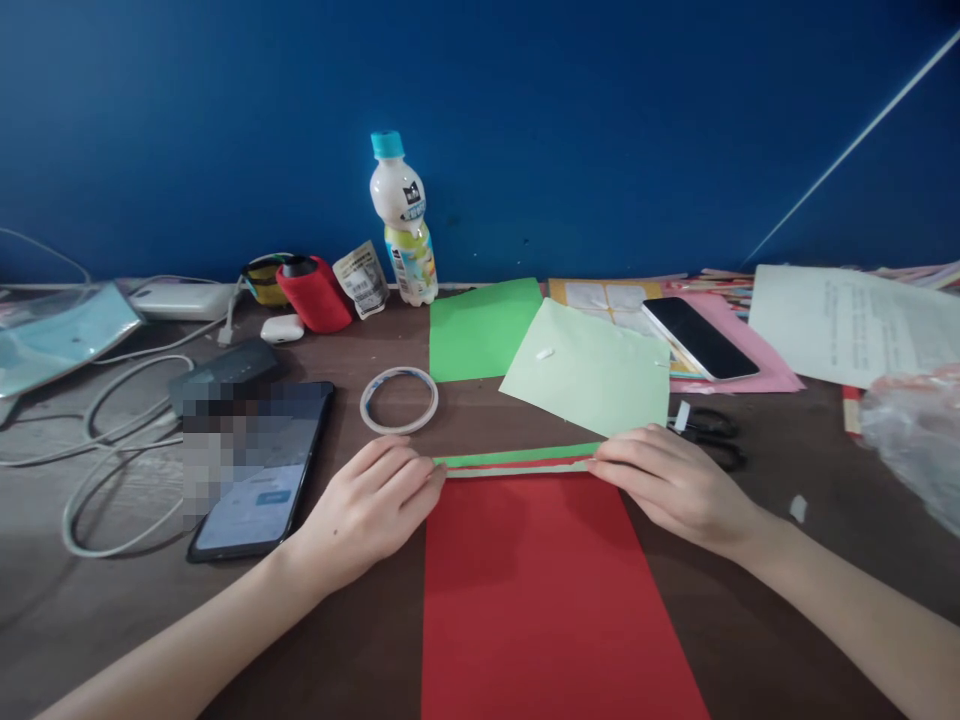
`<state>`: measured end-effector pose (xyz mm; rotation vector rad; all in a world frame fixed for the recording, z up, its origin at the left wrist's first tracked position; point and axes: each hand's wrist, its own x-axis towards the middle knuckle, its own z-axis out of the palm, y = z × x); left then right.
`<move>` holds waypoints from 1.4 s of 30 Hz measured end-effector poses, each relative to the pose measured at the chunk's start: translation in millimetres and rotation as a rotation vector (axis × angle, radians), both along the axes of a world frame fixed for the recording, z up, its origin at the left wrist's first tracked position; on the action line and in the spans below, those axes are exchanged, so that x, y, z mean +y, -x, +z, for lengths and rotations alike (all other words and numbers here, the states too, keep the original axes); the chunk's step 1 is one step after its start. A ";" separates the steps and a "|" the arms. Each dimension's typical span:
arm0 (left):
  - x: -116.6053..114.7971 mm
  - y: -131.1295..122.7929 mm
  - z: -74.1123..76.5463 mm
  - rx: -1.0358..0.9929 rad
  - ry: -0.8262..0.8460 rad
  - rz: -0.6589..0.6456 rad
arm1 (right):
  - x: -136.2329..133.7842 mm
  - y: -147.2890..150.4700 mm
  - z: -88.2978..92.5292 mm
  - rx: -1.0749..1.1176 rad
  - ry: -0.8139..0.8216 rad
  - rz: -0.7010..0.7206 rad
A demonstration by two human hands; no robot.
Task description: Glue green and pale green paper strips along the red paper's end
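A large red paper sheet (536, 600) lies on the brown table, running down past the bottom edge of the view. Along its far edge is a narrow folded strip (517, 460) in green, red and pale green. My left hand (382, 495) pinches the strip's left end, fingers bent together. At the right end, the fingers of my right hand (671, 485) are pressed together on the same strip. Just beyond the strip lie a green sheet (480, 335) and a pale green sheet (592, 370). A roll of tape (399, 400) rests flat beyond my left hand.
To the left are a lit phone (259, 490), coiled cables and a black box. A bottle (405, 220) stands by the blue wall. Black scissors (709, 430) lie beyond my right hand, near another phone (701, 335), papers and a plastic bag (919, 440).
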<state>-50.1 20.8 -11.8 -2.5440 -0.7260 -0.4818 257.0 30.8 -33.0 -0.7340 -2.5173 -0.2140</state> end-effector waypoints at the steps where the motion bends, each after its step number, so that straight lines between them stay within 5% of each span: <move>1: -0.4 0.5 0.6 -0.002 0.006 -0.005 | -0.3 -0.1 -0.1 -0.004 0.004 0.003; 42: 4.1 0.7 0.5 0.036 0.085 -0.038 | 6.3 -1.0 -5.2 -0.019 0.017 0.012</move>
